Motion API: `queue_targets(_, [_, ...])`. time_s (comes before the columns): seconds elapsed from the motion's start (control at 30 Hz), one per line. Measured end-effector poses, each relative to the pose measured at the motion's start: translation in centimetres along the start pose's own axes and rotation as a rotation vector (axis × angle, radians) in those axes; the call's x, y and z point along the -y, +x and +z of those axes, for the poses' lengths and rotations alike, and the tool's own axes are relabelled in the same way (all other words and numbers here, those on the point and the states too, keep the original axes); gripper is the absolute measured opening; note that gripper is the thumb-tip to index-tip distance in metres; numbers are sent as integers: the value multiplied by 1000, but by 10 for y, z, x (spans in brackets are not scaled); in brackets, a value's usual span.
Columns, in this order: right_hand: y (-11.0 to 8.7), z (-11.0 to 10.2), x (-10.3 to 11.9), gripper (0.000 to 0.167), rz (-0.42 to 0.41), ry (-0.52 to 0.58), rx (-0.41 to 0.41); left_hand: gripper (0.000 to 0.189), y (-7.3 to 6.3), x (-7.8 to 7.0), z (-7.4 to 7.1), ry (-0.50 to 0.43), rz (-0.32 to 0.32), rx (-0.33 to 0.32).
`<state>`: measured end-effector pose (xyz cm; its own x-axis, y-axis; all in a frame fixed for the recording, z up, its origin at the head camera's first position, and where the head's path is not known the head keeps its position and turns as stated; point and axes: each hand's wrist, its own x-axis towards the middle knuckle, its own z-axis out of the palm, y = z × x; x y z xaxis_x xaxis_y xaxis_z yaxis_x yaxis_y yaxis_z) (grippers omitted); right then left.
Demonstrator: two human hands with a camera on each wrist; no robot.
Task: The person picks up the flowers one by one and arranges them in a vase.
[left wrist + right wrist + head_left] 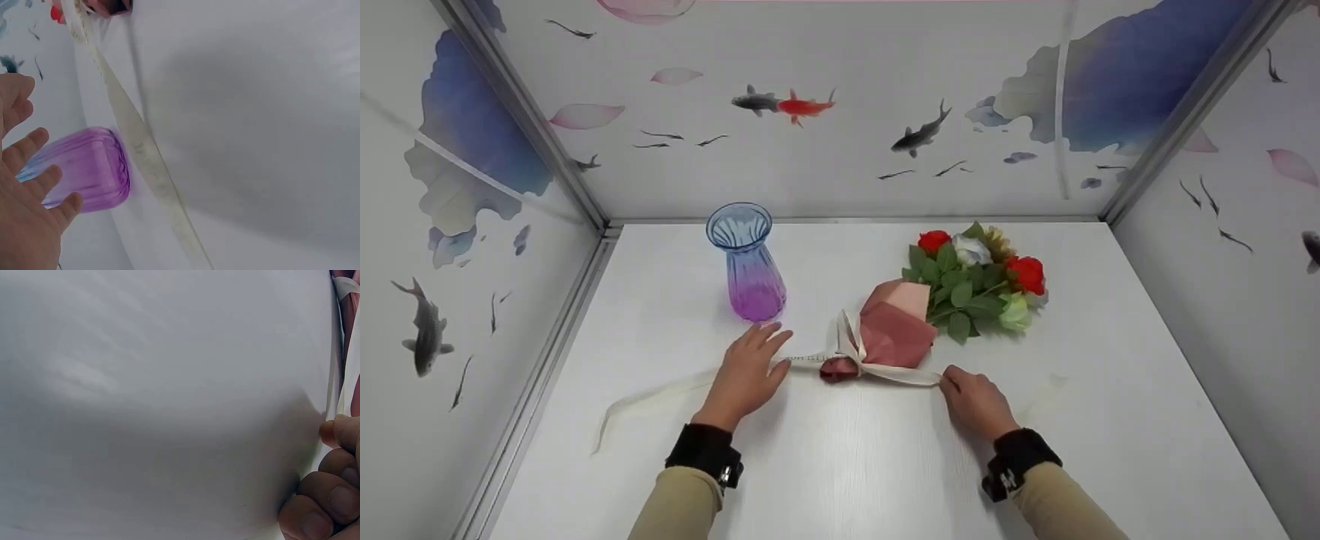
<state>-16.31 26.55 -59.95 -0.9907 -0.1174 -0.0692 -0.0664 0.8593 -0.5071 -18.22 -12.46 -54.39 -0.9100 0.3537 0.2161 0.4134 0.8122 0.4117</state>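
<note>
A bouquet of artificial flowers (960,289) lies on its side, its lower part wrapped in pink paper (896,334). Around the gathered paper a cream ribbon (901,374) is tied, with a loop standing up at the knot. Thumb and forefinger of my right hand (979,403) pinch the ribbon's right part; in the right wrist view the other fingers of that hand (329,495) are curled. My left hand (744,379) has its fingers spread over the ribbon's left part. In the left wrist view this printed ribbon (140,146) runs beside the open fingers, outside their grasp.
Just beyond my left hand stands a blue-to-purple glass vase (756,274). The ribbon's long left tail (641,394) trails across the white table (847,465). Panels with painted fish enclose the table at the back (840,172) and both sides.
</note>
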Motion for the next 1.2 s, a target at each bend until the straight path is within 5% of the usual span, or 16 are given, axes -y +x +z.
queue_targets(0.2, [1,-1,-1,11,17,4,18,46,5,-18,20,-10,105,91])
queue_targets(0.57, [1,-2,0,10,22,14,30,50,7,-43,44,28,145,285])
queue_targets(0.9, [-2,-6,-5,13,30,52,11,50,5,-45,55,95,178,293])
queue_targets(1.2, [-5,-18,-22,15,67,44,-2,52,2,-41,59,50,196,277])
